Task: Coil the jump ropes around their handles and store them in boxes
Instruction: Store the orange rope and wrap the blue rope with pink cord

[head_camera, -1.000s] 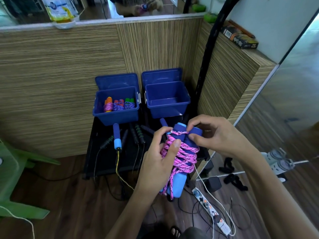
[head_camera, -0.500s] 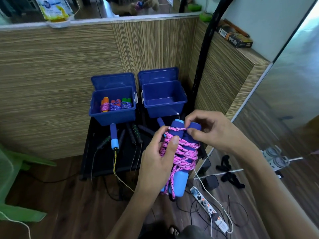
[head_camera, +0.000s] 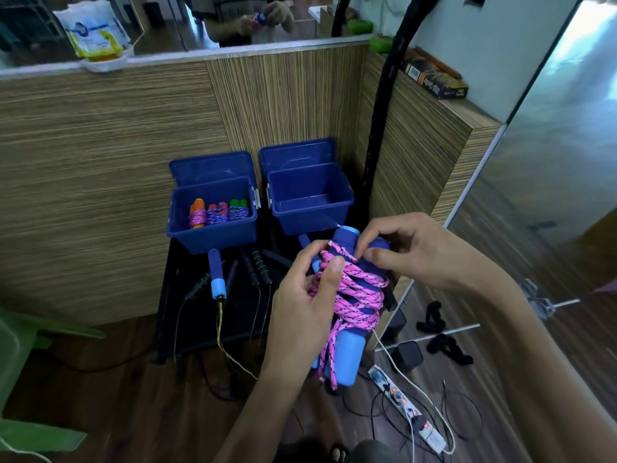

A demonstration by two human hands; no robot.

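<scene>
My left hand (head_camera: 305,307) grips a pink jump rope (head_camera: 357,295) coiled around its two blue handles (head_camera: 347,355), thumb pressed on the coils. My right hand (head_camera: 407,252) pinches the rope's end strand at the top of the bundle. Behind stand two open blue boxes: the left box (head_camera: 213,233) holds three coiled ropes (head_camera: 218,213), the right box (head_camera: 310,225) has nothing in it. Uncoiled ropes lie on the black table (head_camera: 203,329), one with a blue handle (head_camera: 217,274), others with black handles (head_camera: 258,267).
Wood-panelled walls enclose the table at back and right. A black pole (head_camera: 380,121) rises by the right box. A green chair (head_camera: 20,379) sits at left. A power strip (head_camera: 407,409) and cables lie on the floor below my hands.
My right fingers have shifted along the top strand of the bundle. The view has drifted slightly; the bundle stays in my left hand.
</scene>
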